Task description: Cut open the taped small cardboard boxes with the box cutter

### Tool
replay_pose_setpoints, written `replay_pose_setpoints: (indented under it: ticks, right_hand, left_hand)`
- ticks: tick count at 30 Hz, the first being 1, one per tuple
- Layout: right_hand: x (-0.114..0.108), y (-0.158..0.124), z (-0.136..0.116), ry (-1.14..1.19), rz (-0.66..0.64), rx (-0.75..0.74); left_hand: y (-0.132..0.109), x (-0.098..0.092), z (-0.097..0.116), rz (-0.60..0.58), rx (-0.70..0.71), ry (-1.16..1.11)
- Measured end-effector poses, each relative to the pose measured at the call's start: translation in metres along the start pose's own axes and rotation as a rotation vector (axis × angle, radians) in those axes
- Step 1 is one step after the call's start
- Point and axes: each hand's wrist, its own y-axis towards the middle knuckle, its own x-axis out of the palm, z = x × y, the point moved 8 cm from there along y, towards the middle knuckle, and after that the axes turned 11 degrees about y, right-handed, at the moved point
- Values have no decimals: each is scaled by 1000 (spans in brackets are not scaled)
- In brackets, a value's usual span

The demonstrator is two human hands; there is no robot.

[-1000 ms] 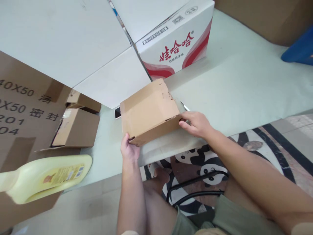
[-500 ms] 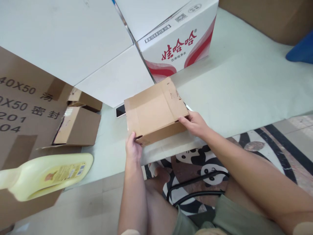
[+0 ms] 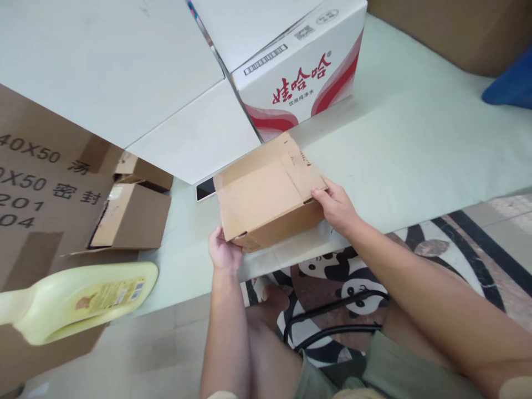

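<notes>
Carton (image 3: pixel 266 191) braced at both ends
Your left hand (image 3: pixel 224 252) and right hand (image 3: pixel 337 208) wrap their fingers round opposite corners, steadying it at the tabletop (image 3: pixel 415 138) edge.

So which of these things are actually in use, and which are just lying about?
In use: small cardboard box, held by left hand and right hand.
Lying about: yellow bottle, phone, water carton, open brown box.

- A packing or storage room: stacked white cartons (image 3: pixel 103 66) fill the upper left, and a red-printed water case (image 3: pixel 299 72) stands at upper centre.
- A brown shipping carton (image 3: pixel 41 183) with size markings stands at left; a small brown box (image 3: pixel 266 191) is at the pale green worktop (image 3: pixel 415 138).
- A panda mat (image 3: pixel 357 280) covers the tiled floor (image 3: pixel 499 233), lower right.
</notes>
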Motion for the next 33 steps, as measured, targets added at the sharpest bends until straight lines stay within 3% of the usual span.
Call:
replay_pose_setpoints:
  ticks: [12, 21, 33]
  right_hand:
    - [1, 0, 0, -1, -12, -13]
    - [2, -1, 2, -3, -22, -14]
    - [4, -1, 5, 39, -27, 23]
  left_hand:
    - [1, -2, -1, -48, -14, 13]
    - [-1, 2, 3, -17, 36, 7]
    - [-5, 0, -7, 76, -51, 58]
